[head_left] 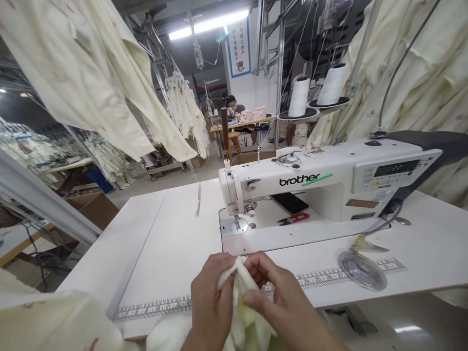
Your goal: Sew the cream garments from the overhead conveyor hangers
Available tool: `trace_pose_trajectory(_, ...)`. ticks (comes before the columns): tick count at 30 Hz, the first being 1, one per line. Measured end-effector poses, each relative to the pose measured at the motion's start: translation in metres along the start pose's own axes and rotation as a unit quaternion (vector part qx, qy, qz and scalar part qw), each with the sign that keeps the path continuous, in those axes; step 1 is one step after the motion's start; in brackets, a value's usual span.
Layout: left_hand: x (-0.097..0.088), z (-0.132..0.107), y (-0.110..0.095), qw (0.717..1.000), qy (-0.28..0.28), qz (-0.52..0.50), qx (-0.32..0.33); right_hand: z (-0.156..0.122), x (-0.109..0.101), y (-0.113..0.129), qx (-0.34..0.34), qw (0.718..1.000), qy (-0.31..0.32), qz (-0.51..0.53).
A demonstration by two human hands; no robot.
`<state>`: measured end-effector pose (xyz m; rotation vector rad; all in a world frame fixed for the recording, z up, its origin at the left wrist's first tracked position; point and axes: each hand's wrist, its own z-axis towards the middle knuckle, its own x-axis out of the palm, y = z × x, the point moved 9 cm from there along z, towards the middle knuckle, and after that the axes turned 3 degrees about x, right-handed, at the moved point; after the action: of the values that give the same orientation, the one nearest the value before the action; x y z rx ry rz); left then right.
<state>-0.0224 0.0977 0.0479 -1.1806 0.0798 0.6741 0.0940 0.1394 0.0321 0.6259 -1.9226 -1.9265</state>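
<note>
My left hand (211,298) and my right hand (275,295) are both closed on a bunched piece of cream-white fabric (237,292), pinching its top edge between fingers and thumbs just in front of the table's near edge. The fabric hangs down toward my lap, and more of it lies at the lower left (54,321). A white Brother sewing machine (321,180) stands behind my hands, its needle and presser foot (238,222) a short way beyond them, with nothing under the foot.
Red-handled thread snips (294,219) and a dark phone (289,203) lie on the machine bed. A clear round dish (361,269) sits right, by the printed ruler (329,279). Two thread cones (316,92) stand behind. Cream garments hang around; a person sits far back (231,103).
</note>
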Motion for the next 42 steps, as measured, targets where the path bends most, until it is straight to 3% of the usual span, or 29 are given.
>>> trace_pose_trajectory(3,0.005,0.004,0.007,0.995,0.011,-0.029,-0.093,0.001,-0.004,0.002,-0.006,0.997,-0.015,-0.071)
trace_pose_trajectory(6,0.022,0.004,0.022,0.961,0.117,-0.094,-0.233,0.009,-0.01,0.015,-0.085,0.987,0.007,-0.133)
trace_pose_trajectory(8,0.031,0.007,0.024,0.943,0.186,-0.119,-0.25,0.014,-0.013,0.022,-0.136,0.975,0.023,-0.175)
trace_pose_trajectory(10,0.032,0.015,0.025,0.944,0.206,-0.121,-0.227,0.02,-0.015,0.022,-0.153,0.967,0.024,-0.201)
trace_pose_trajectory(14,0.036,0.031,0.04,0.944,0.215,-0.128,-0.216,0.04,-0.031,-0.007,-0.043,0.986,-0.03,-0.159)
trace_pose_trajectory(16,0.044,0.037,0.052,0.931,0.227,-0.162,-0.233,0.052,-0.035,-0.027,0.017,0.994,-0.042,-0.102)
trace_pose_trajectory(18,0.052,0.042,0.066,0.911,0.235,-0.21,-0.266,0.063,-0.037,-0.041,0.035,0.996,-0.037,-0.077)
trace_pose_trajectory(21,0.066,0.044,0.092,0.875,0.262,-0.236,-0.332,0.082,-0.043,-0.053,0.041,0.988,-0.049,-0.141)
trace_pose_trajectory(23,0.073,0.048,0.111,0.871,0.274,-0.21,-0.35,0.095,-0.046,-0.06,0.055,0.969,-0.054,-0.235)
trace_pose_trajectory(28,0.085,0.074,0.146,0.923,0.277,-0.022,-0.267,0.125,-0.049,-0.087,0.106,0.92,-0.045,-0.374)
trace_pose_trajectory(31,0.085,0.089,0.148,0.946,0.249,0.111,-0.176,0.134,-0.053,-0.1,0.127,0.906,-0.062,-0.398)
trace_pose_trajectory(33,0.085,0.094,0.148,0.947,0.232,0.165,-0.15,0.136,-0.055,-0.104,0.136,0.899,-0.065,-0.412)
trace_pose_trajectory(42,0.093,0.099,0.145,0.943,0.239,0.182,-0.145,0.138,-0.058,-0.097,0.149,0.882,-0.064,-0.443)
